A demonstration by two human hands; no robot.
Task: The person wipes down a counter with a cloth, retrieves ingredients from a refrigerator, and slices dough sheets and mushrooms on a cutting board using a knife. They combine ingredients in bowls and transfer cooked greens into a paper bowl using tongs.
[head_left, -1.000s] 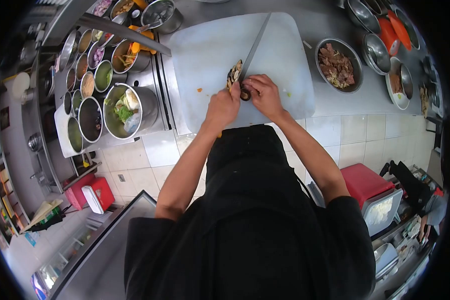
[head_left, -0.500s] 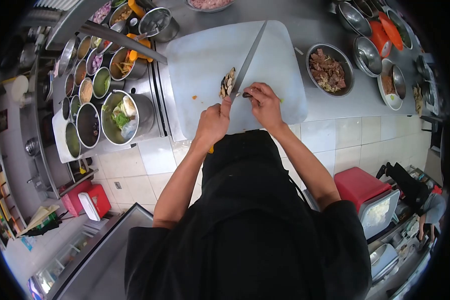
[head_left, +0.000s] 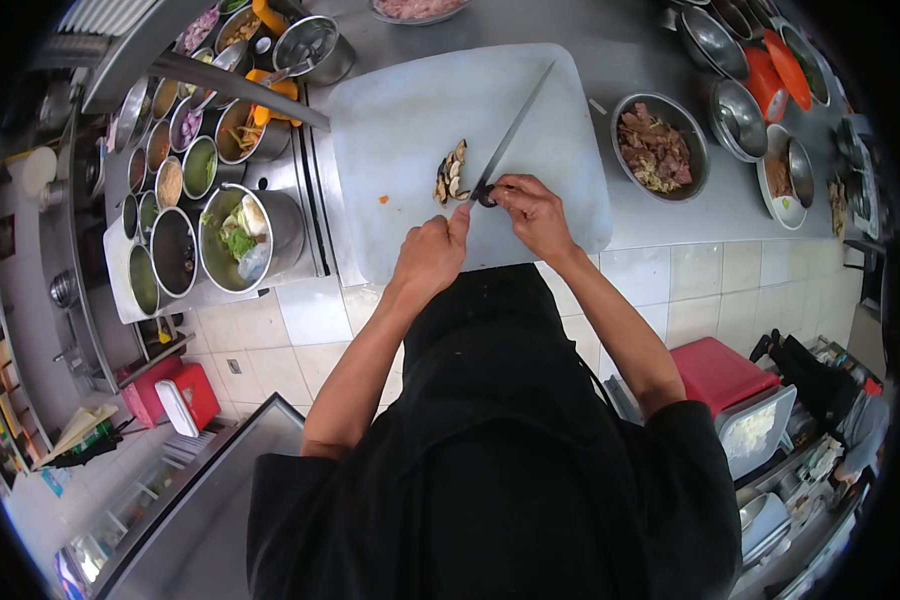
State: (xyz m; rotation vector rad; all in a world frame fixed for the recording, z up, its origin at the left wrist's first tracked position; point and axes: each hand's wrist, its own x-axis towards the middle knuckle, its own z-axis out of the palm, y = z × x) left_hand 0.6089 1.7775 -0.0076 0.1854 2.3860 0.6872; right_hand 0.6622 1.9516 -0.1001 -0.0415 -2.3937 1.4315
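Observation:
My left hand (head_left: 431, 250) is closed round the handle of a long knife (head_left: 515, 129), whose blade points up and to the right over the white cutting board (head_left: 390, 110). Pinched in my right hand (head_left: 536, 215) is a dark mushroom (head_left: 486, 195), which touches the blade near the handle. Just left of the blade lies a small pile of dark-edged mushroom slices (head_left: 451, 173). Small orange bits (head_left: 383, 199) lie farther left on the board.
A steel bowl of sliced meat (head_left: 660, 145) stands right of the board, with stacked bowls (head_left: 738, 118) beyond. On the left are several steel pots, one with vegetables (head_left: 238, 240). Another person (head_left: 860, 430) is at the far right.
The knife blade has moved away from the sliced pile and leans farther right. My right hand has brought the mushroom against the blade. The whole view has shifted slightly.

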